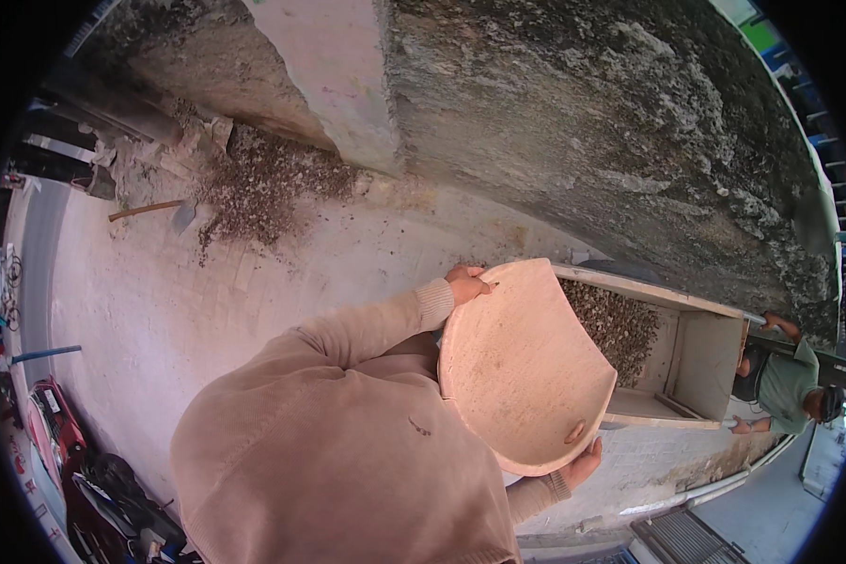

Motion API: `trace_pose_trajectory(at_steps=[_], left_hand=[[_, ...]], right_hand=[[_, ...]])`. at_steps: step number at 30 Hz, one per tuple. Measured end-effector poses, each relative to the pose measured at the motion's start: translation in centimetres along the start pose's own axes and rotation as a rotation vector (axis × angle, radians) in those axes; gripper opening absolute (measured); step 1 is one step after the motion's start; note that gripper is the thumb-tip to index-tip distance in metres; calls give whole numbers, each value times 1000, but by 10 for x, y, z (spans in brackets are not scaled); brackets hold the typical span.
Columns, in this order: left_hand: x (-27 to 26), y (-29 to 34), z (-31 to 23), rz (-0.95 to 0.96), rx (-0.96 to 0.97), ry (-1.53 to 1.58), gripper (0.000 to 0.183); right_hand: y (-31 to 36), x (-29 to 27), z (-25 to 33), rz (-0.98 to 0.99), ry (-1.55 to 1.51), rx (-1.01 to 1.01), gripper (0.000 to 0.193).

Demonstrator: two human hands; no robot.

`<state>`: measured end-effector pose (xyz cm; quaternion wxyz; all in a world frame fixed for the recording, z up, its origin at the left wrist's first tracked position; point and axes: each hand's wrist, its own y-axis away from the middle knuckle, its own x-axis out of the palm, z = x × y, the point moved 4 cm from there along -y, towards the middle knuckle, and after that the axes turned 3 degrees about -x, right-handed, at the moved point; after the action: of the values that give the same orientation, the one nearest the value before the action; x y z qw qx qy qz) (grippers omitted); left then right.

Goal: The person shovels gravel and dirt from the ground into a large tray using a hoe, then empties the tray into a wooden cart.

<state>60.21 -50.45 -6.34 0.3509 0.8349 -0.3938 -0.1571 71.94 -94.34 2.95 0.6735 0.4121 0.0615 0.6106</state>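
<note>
Both of my hands hold a wide, shallow scoop pan point(517, 367), pale and dusty, with one curved open edge. My left hand point(467, 284) is closed on its upper rim. My right hand point(583, 465) grips the lower rim, beside an oval handle hole. Inside the pan I see only dust. It tilts beside a box-shaped handcart point(705, 357) and covers part of it. Gravel point(616, 324) lies in the cart's near part. At the cart's far end, another person point(788, 381) in a green shirt holds its two handles.
A gravel heap point(263, 183) lies at the wall's foot at upper left, with a wooden-handled shovel point(183, 218) beside it. A rough, stained wall point(592, 122) runs along the cart's upper side. A red motorbike point(61, 451) stands at lower left. A metal grate point(686, 536) is at lower right.
</note>
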Motion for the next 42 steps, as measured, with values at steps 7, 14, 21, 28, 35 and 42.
trace_pose_trajectory(at_steps=[7, 14, 21, 28, 35, 42], left_hand=[[-138, 53, 29, 3, -62, 369, 52], [-324, 133, 86, -402, 67, 382, 53], [-492, 224, 149, -573, 181, 837, 59], [-632, 315, 179, -865, 299, 1012, 56], [-702, 338, 212, -1098, 346, 1172, 55], [-738, 356, 208, -1199, 432, 1292, 53]], right_hand=[[-3, 110, -53, 173, 223, 125, 49], [62, 264, -202, 577, 380, 294, 64], [203, 406, -380, 942, 540, 480, 58], [261, 483, -547, 1086, 554, 671, 52], [284, 527, -663, 1213, 705, 644, 50], [297, 606, -776, 1172, 946, 1031, 54]])
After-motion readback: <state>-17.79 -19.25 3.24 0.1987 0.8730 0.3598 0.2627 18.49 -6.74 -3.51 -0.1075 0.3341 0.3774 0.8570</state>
